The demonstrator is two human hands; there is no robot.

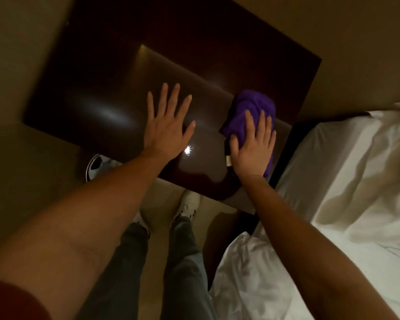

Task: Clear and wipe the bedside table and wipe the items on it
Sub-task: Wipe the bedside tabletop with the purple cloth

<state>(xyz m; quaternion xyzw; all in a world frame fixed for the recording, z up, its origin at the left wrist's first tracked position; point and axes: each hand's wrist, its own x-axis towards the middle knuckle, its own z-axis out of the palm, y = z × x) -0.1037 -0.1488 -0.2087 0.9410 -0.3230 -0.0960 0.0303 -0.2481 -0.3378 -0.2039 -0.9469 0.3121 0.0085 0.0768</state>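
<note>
Wiping stage, judging by the bare dark tabletop (116,98). Purple cloth (252,109) bunched at the bed-side edge of the tabletop, just beside the white bed (356,181). Right hand (252,146) flat on the cloth, fingers straight, pressing it down, not curled round it. Left hand (166,125) spread wide on bare wood, away from the bed, fingers pointing toward the wall. Cloth's long axis running from the near edge toward the wall, in line with the right forearm. Unwiped surface lying away from the bed, past the left hand; probably a sweep in that direction next, left hand in the way.
</note>
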